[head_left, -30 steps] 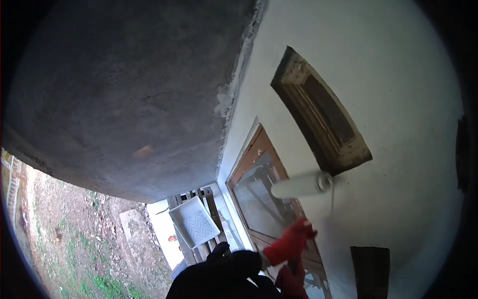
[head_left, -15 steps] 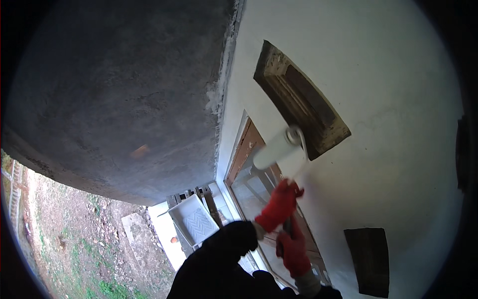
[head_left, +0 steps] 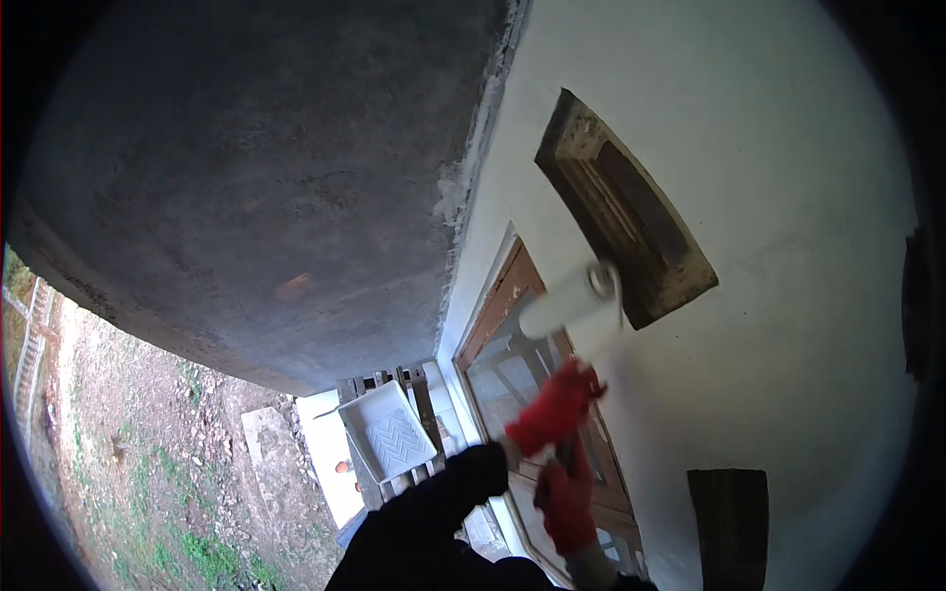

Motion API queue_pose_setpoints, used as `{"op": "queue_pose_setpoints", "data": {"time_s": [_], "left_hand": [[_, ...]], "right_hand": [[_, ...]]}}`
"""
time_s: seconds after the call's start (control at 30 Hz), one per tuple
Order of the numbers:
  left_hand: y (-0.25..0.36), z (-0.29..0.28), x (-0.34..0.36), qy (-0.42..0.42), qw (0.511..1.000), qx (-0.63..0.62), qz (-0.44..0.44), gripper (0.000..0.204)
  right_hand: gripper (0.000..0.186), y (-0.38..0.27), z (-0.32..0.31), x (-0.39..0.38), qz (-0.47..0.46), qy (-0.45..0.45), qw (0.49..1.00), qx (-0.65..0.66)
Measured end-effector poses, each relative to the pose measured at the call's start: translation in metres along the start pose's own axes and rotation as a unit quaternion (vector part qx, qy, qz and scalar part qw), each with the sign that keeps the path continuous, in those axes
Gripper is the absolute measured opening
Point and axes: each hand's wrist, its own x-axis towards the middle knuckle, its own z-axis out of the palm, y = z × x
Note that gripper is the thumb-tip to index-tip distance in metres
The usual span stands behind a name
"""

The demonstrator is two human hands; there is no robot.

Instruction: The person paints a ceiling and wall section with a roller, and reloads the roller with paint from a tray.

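I hold a paint roller with a white sleeve (head_left: 570, 305) against a white wall (head_left: 788, 325), just below a brown wooden vent frame (head_left: 626, 222). Both hands wear red gloves and grip the roller's handle. My left hand (head_left: 552, 409), in a black sleeve, is the upper one. Right below it is my right hand (head_left: 567, 502). The handle itself is mostly hidden by the gloves.
A brown-framed window (head_left: 503, 335) runs down the wall left of the roller. A white paint tray (head_left: 389, 438) rests on a wooden stand below. A grey concrete overhang (head_left: 246, 177) fills the upper left. Another dark opening (head_left: 729, 522) sits lower right, and grassy ground (head_left: 118, 463) lies far below.
The roller has travelled up the wall from beside the window to just under the vent frame, and both gloved hands rose with it.
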Motion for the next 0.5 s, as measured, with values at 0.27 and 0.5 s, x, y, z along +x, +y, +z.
{"op": "queue_pose_setpoints", "data": {"time_s": [0.27, 0.5], "left_hand": [[0.1, -0.037, 0.062, -0.06, 0.991, -0.018, 0.118, 0.006], [0.064, -0.041, 0.049, -0.077, 0.993, -0.052, 0.066, 0.011]], "right_hand": [[0.058, -0.033, 0.068, 0.07, 0.04, -0.061, 0.995, 0.075], [0.062, -0.018, 0.071, 0.063, -0.001, 0.016, 1.0, 0.001]]}}
